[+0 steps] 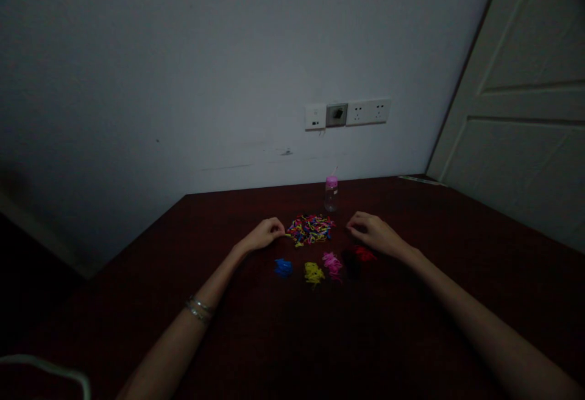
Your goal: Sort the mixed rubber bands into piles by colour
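Around the multicoloured mixed pile of small, thin, loop-like pieces [311,229], taken as landmark, on the dark reddish-brown table [256,345]: two bare hands, one at either side. Count: 1 mixed pile, pieces too small and overlapped to number; 4 single-colour heaps discernible on its near side. These are a bright blue heap [283,267] at near left, a yellow heap [314,273] almost straight in front, a pink heap [333,265] at near right, and a red heap [364,254] farther right. Dark patch between pink and red: heap or shadow, cannot tell.

Axes: mixed pile slightly longer left to right; pink heap elongated, slanting from the pile side toward the viewer and rightward. One clear bottle with a pink lid [331,194] upright beyond the pile, toward its right, axis vertical.

Left hand [265,233]: just left of the pile, thumb and forefinger nearly together, a small yellow piece [287,235] at the tips, lying roughly left to right; firm hold or mere contact, cannot tell. Two silvery bands [200,308] on this forearm.

Right hand [375,233]: right of the pile, apart from it, fingers curled toward the thumb; tip gap and contents unclear.
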Tool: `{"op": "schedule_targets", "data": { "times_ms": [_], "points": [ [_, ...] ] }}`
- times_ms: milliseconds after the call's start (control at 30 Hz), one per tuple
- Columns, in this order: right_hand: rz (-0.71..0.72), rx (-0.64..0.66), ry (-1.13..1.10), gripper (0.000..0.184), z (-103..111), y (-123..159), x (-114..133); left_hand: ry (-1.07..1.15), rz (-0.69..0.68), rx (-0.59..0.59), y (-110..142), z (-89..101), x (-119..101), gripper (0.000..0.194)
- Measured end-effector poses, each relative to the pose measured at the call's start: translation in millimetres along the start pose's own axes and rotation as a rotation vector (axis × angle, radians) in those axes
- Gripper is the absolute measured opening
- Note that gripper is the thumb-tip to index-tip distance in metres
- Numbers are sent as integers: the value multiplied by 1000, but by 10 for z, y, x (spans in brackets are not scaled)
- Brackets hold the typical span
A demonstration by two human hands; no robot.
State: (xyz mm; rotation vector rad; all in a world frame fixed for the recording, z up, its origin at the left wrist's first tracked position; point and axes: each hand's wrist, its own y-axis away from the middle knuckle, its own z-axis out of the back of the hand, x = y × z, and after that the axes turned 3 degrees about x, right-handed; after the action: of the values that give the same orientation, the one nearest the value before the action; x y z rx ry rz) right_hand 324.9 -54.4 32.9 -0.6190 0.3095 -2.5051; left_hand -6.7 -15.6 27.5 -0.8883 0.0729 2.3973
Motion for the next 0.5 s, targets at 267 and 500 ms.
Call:
{"op": "schedule_targets", "data": {
  "times_ms": [267, 500],
  "points": [
    [-3, -12, -1, 20, 2, -9, -41, 84, -75, 83, 22, -29, -273, 16],
    [12, -9, 15, 21, -6, -4, -23, 112, -162, 380, 74, -244, -659, 17]
  ]
}}
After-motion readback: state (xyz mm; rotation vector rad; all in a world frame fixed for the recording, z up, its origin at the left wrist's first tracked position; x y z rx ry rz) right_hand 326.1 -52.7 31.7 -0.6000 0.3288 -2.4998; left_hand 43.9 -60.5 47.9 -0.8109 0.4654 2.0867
